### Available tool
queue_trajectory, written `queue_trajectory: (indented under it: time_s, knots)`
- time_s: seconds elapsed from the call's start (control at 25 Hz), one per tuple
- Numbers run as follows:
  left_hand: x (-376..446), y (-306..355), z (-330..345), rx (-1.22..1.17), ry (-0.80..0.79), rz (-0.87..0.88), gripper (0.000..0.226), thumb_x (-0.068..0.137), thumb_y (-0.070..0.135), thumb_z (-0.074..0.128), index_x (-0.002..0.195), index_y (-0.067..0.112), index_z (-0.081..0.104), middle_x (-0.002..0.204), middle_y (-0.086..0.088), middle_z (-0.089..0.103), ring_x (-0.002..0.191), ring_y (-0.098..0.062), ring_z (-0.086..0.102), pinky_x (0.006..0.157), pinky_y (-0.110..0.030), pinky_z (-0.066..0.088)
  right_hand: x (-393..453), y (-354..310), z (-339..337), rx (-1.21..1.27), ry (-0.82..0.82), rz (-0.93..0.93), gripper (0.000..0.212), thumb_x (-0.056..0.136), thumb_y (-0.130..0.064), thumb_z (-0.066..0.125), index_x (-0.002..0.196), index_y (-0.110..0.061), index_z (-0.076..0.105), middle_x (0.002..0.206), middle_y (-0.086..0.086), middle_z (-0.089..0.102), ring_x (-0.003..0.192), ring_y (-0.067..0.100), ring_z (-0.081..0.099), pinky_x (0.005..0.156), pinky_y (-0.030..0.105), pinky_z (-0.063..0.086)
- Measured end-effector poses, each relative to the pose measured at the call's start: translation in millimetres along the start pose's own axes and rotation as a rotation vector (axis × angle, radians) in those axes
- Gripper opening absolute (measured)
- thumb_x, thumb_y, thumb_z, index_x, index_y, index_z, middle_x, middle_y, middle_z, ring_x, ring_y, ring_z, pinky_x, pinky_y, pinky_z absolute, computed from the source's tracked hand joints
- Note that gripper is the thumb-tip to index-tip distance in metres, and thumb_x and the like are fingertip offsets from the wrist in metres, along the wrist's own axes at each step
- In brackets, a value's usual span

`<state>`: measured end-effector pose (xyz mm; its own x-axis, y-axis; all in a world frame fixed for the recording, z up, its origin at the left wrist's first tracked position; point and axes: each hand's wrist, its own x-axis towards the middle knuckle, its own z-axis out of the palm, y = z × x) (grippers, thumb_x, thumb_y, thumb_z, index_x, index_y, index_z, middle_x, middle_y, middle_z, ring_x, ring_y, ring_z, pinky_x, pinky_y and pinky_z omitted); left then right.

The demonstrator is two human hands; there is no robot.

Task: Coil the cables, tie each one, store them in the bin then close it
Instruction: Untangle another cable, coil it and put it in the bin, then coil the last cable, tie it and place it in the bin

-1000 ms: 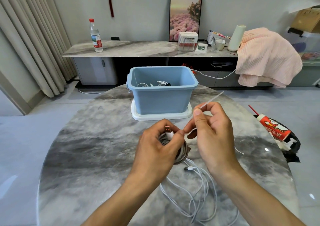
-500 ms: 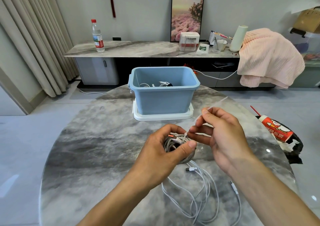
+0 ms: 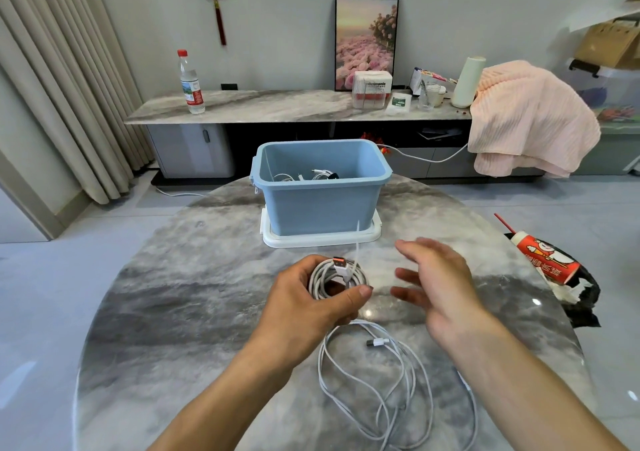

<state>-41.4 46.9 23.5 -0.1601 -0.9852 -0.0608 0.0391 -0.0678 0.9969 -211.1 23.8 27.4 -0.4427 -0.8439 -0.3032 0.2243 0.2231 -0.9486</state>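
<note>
Gripped in the left hand (image 3: 311,298), the coiled cable (image 3: 337,275) kept its tie (image 3: 356,243) as the right hand (image 3: 440,284) opened and released, suggesting tying done.

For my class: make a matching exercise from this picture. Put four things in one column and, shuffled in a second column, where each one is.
Things:
1. coil
2. lid
3. bottle
4. loose cable

Places:
A. on the sideboard by the wall
B. spread on the table near the camera
C. under the blue bin
D. in the left hand

Pairs: 1-D, 2-C, 3-A, 4-B
</note>
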Motion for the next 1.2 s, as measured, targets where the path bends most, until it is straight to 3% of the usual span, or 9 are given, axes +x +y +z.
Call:
queue_trajectory:
  time_s: [0.08,0.16,0.28,0.36,0.56,0.64,0.8,0.96,1.2]
  knots:
    - [2.0,1.4,-3.4,-0.031,0.018,-0.060,0.033,0.073,0.009,0.083,0.100,0.013,0.066,0.080,-0.008,0.072,0.069,-0.025,0.066,0.059,-0.025,0.055,-0.9,-3.6,-4.6,-0.240,0.099,-0.388,0.047,0.088,-0.026,0.070,0.129,-0.031,0.046,0.129,-0.006,0.054,0.099,0.008,0.056,0.076,0.024,0.047]
    - [2.5,4.9,-6.3,0.001,-0.031,-0.059,0.037,0.074,0.013,0.084,0.105,0.013,0.065,0.084,-0.007,0.072,0.071,-0.020,0.067,0.057,-0.021,0.052,-0.4,-11.8,-7.9,-0.526,-0.120,-0.764,0.041,0.090,-0.041,0.063,0.129,-0.038,0.051,0.128,-0.027,0.051,0.117,-0.004,0.047,0.092,0.016,0.039]
    - [4.1,8.3,-11.4,0.016,-0.147,-0.026,0.042,0.073,0.033,0.085,0.108,0.017,0.068,0.089,-0.003,0.071,0.077,-0.012,0.065,0.061,-0.023,0.047,-4.3,-11.7,0.8,-0.584,-0.718,-0.585,0.035,0.088,-0.051,0.060,0.114,-0.029,0.069,0.109,-0.016,0.070,0.109,0.000,0.061,0.095,0.021,0.046]
    - [5.9,10.8,-14.8,-0.135,-0.188,-0.110,0.044,0.080,0.043,0.070,0.111,0.012,0.066,0.091,-0.006,0.066,0.074,-0.015,0.062,0.060,-0.026,0.043,-6.3,-7.4,4.5,-0.344,-0.820,-0.366,0.031,0.090,-0.044,0.066,0.109,-0.020,0.073,0.101,0.000,0.076,0.096,0.010,0.069,0.085,0.024,0.052]
    - [8.0,9.3,-9.3,-0.345,-0.097,-0.254,0.043,0.102,0.036,0.038,0.113,0.003,0.062,0.093,-0.021,0.068,0.060,-0.027,0.060,0.049,-0.028,0.044,-11.5,2.3,12.9,-0.472,-0.537,-0.375,0.041,0.094,-0.049,0.054,0.095,-0.014,0.076,0.099,0.004,0.075,0.102,0.019,0.067,0.091,0.035,0.049]
    - [8.8,8.8,-8.6,-0.327,0.004,-0.229,0.039,0.103,0.038,0.040,0.111,0.007,0.061,0.091,-0.019,0.071,0.058,-0.030,0.062,0.047,-0.028,0.048,-15.7,2.5,14.2,-0.441,-0.593,-0.246,0.041,0.096,-0.050,0.051,0.096,-0.018,0.077,0.097,-0.002,0.077,0.097,0.013,0.070,0.090,0.028,0.049]
    - [8.1,7.8,-8.2,-0.205,0.086,-0.100,0.016,0.101,0.024,0.051,0.103,0.011,0.061,0.097,-0.018,0.069,0.068,-0.033,0.068,0.050,-0.028,0.053,-18.8,-0.4,16.4,-0.213,-0.637,0.068,0.029,0.095,-0.026,0.058,0.099,-0.002,0.073,0.086,0.022,0.068,0.060,0.028,0.063,0.059,0.035,0.056]
    - [11.9,13.6,-11.9,-0.218,0.223,-0.193,0.028,0.101,0.037,0.049,0.105,0.012,0.062,0.106,-0.011,0.068,0.070,-0.032,0.071,0.056,-0.033,0.057,-15.1,-6.3,18.5,-0.043,-0.515,0.110,0.020,0.092,-0.012,0.060,0.100,0.005,0.068,0.079,0.021,0.064,0.055,0.027,0.061,0.049,0.031,0.055]
    - [13.1,24.8,-19.1,-0.231,0.274,-0.196,0.029,0.101,0.035,0.049,0.096,0.013,0.068,0.106,-0.010,0.068,0.072,-0.024,0.069,0.056,-0.032,0.053,34.5,-64.9,75.8,0.314,-0.306,0.121,0.014,0.096,-0.013,0.060,0.101,0.000,0.064,0.089,0.018,0.067,0.061,0.026,0.067,0.053,0.032,0.061]
